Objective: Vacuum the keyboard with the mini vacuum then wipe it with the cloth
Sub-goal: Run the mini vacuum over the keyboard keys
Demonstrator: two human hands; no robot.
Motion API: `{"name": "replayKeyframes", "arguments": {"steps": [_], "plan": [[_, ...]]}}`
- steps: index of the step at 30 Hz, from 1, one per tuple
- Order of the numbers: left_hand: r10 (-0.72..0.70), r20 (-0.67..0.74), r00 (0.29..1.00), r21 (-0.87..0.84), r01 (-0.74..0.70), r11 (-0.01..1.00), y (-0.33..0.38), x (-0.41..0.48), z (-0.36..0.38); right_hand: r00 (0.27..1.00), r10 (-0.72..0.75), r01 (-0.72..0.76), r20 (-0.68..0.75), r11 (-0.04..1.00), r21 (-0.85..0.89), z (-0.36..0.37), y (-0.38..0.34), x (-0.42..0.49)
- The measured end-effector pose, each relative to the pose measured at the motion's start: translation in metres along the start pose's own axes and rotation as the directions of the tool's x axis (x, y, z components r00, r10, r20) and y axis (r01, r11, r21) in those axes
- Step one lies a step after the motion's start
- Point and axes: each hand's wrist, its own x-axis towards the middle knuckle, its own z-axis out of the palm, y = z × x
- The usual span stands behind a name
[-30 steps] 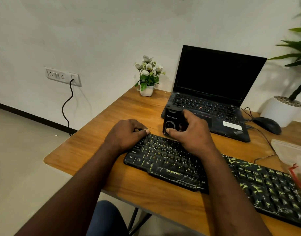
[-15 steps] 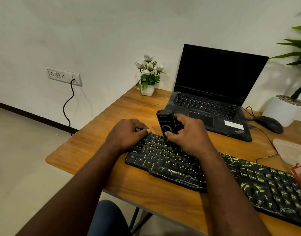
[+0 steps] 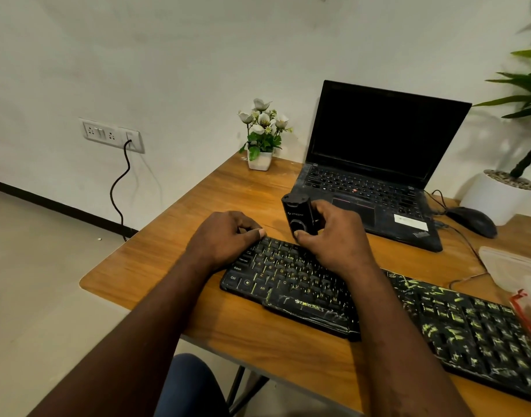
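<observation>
Wall socket (image 3: 110, 134): white plate with a black cable plugged in, hanging down.
Table (image 3: 156, 266): wood-grain top with a rounded near-left corner.
Left hand (image 3: 225, 239): rests on the keyboard's far left corner, knuckles bent and thumb along the far edge. Whether the fingers grip cannot be told.
Keyboard (image 3: 288, 284): flat black plastic with yellow-green legends and scuffed streaks. Its long axis runs from far left to near right across the table.
Mini vacuum (image 3: 298, 216): short black cylinder, long axis near upright. Its lower end points down at the keyboard's far key row, and a round button faces the camera.
Right hand (image 3: 333, 236): wrapped round the mini vacuum, thumb tip by the button.
Laptop (image 3: 378, 164): black, lid open, screen dark, behind the vacuum.
Mouse (image 3: 471, 221): black, domed, right of the laptop.
</observation>
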Motion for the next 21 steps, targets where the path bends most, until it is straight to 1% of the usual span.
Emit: {"name": "replayKeyframes", "arguments": {"steps": [2, 5, 7, 10, 12, 15, 18, 21], "plan": [[-0.002, -0.002, 1.0, -0.003, 0.002, 1.0, 0.0, 0.0, 0.0, 1.0, -0.004, 0.005, -0.006, 0.999, 0.053, -0.004, 0.0, -0.003], [-0.001, -0.003, 1.0, -0.002, 0.001, 1.0, 0.0, 0.001, 0.0, 0.997, -0.029, 0.02, 0.065, 0.99, 0.143, -0.007, 0.0, -0.005], [0.001, -0.003, 1.0, 0.006, -0.001, 1.0, 0.001, 0.0, 0.0, 0.995, -0.017, 0.004, 0.098, 0.992, 0.129, -0.003, 0.0, -0.003], [-0.006, 0.0, 1.0, 0.001, 0.006, 1.0, 0.001, -0.001, -0.001, 0.999, 0.051, -0.051, 0.009, 0.995, 0.088, 0.0, 0.004, 0.001], [-0.005, 0.002, 1.0, 0.006, 0.005, 1.0, 0.001, -0.001, -0.001, 0.997, 0.079, -0.077, -0.014, 0.99, 0.118, -0.001, 0.006, 0.001], [-0.011, -0.007, 1.0, -0.002, 0.011, 1.0, 0.003, -0.001, -0.001, 0.997, 0.07, -0.075, 0.035, 0.981, 0.178, 0.002, -0.001, -0.002], [-0.014, -0.011, 1.0, -0.013, 0.014, 1.0, 0.005, -0.002, -0.001, 0.997, 0.057, -0.064, 0.054, 0.986, 0.151, 0.007, -0.006, 0.0], [-0.026, -0.005, 1.0, -0.011, 0.026, 1.0, 0.007, -0.003, -0.002, 0.992, 0.1, -0.108, 0.073, 0.988, 0.108, -0.001, 0.003, 0.003]]}}
